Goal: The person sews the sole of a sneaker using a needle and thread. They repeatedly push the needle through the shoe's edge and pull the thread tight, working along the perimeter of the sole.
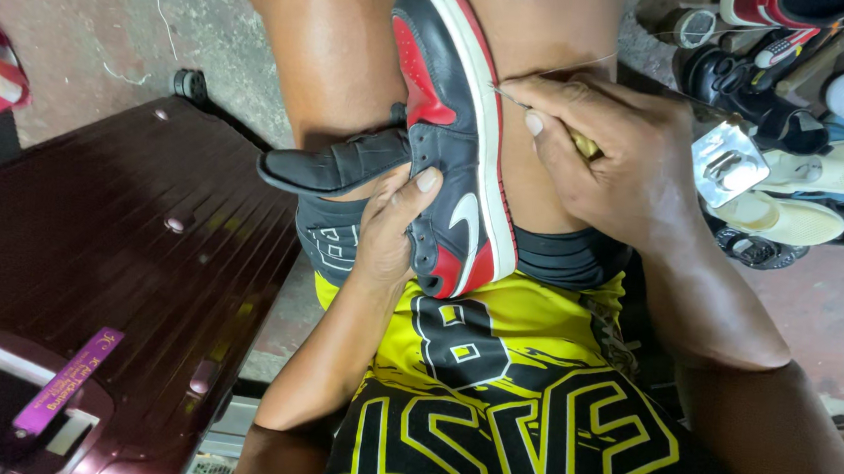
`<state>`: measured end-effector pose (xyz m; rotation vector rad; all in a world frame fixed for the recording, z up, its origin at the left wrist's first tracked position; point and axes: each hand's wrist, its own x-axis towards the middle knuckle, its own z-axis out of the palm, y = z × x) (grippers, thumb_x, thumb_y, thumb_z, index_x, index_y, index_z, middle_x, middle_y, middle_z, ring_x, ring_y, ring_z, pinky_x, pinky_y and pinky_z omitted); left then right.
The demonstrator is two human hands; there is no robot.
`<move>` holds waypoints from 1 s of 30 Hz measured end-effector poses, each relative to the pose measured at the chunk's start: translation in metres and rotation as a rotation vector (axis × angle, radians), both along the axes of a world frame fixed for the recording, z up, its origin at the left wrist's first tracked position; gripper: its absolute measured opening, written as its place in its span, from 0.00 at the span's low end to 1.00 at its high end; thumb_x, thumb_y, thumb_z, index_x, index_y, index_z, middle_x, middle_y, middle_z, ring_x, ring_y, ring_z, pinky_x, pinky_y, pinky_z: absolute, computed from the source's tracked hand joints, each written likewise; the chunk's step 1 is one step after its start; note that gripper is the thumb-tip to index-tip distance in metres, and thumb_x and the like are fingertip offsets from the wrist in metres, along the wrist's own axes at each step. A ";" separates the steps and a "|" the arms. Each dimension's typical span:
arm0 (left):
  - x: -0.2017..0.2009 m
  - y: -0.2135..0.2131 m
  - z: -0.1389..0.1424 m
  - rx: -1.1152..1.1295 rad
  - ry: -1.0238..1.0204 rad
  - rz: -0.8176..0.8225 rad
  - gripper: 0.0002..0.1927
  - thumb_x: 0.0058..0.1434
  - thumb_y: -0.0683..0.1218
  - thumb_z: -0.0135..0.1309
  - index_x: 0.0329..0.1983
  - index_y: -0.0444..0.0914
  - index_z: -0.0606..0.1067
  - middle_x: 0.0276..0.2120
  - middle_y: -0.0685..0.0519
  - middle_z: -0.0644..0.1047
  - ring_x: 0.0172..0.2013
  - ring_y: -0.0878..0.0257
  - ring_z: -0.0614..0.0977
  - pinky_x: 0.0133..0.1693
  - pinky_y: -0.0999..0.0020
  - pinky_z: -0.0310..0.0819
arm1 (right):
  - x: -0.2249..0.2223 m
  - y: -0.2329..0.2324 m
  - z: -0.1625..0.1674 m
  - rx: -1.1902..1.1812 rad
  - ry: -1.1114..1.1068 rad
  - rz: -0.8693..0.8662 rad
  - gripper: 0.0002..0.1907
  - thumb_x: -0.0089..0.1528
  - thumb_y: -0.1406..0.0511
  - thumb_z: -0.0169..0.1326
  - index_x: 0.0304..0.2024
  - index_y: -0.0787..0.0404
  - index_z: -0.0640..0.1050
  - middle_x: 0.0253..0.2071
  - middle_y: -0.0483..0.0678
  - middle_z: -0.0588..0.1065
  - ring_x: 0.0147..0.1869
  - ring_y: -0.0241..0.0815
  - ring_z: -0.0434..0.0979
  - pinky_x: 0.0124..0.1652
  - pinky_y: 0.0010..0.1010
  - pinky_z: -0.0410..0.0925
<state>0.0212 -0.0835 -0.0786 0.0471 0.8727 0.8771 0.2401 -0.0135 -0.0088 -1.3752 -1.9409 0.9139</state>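
A black, red and white high-top sneaker [448, 119] lies on its side between my knees, sole edge to the right. My left hand [393, 220] reaches inside its opening, thumb pressed on the black side panel. My right hand [599, 151] pinches a thin metal needle or awl [509, 96] whose tip meets the white sole edge. A fine thread [581, 67] runs from that spot to the upper right. A pale handle shows inside the right fist.
A dark maroon hard suitcase [108, 273] sits to the left on the concrete floor. Several shoes and sandals [819, 168] are piled at the upper right, with a small shiny metal plate [727, 163] beside my right wrist.
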 end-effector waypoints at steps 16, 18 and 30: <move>-0.003 -0.008 -0.013 0.024 -0.030 -0.042 0.22 0.70 0.46 0.55 0.61 0.26 0.72 0.48 0.46 0.80 0.45 0.63 0.83 0.51 0.68 0.78 | -0.016 0.024 0.034 0.090 -0.314 0.139 0.10 0.68 0.73 0.56 0.51 0.61 0.81 0.44 0.52 0.80 0.42 0.49 0.82 0.40 0.34 0.73; -0.003 -0.010 -0.013 0.020 -0.003 -0.043 0.21 0.71 0.46 0.54 0.61 0.26 0.72 0.49 0.46 0.80 0.46 0.64 0.82 0.52 0.68 0.77 | -0.021 0.030 0.045 0.068 -0.414 0.173 0.12 0.62 0.73 0.57 0.48 0.62 0.82 0.36 0.52 0.79 0.33 0.50 0.80 0.32 0.36 0.71; -0.011 -0.010 -0.020 0.163 0.113 -0.119 0.19 0.74 0.47 0.53 0.62 0.30 0.74 0.50 0.57 0.78 0.49 0.72 0.75 0.56 0.74 0.70 | -0.043 0.068 0.048 0.139 -0.696 0.487 0.05 0.59 0.70 0.58 0.30 0.57 0.75 0.25 0.46 0.73 0.26 0.47 0.74 0.26 0.38 0.62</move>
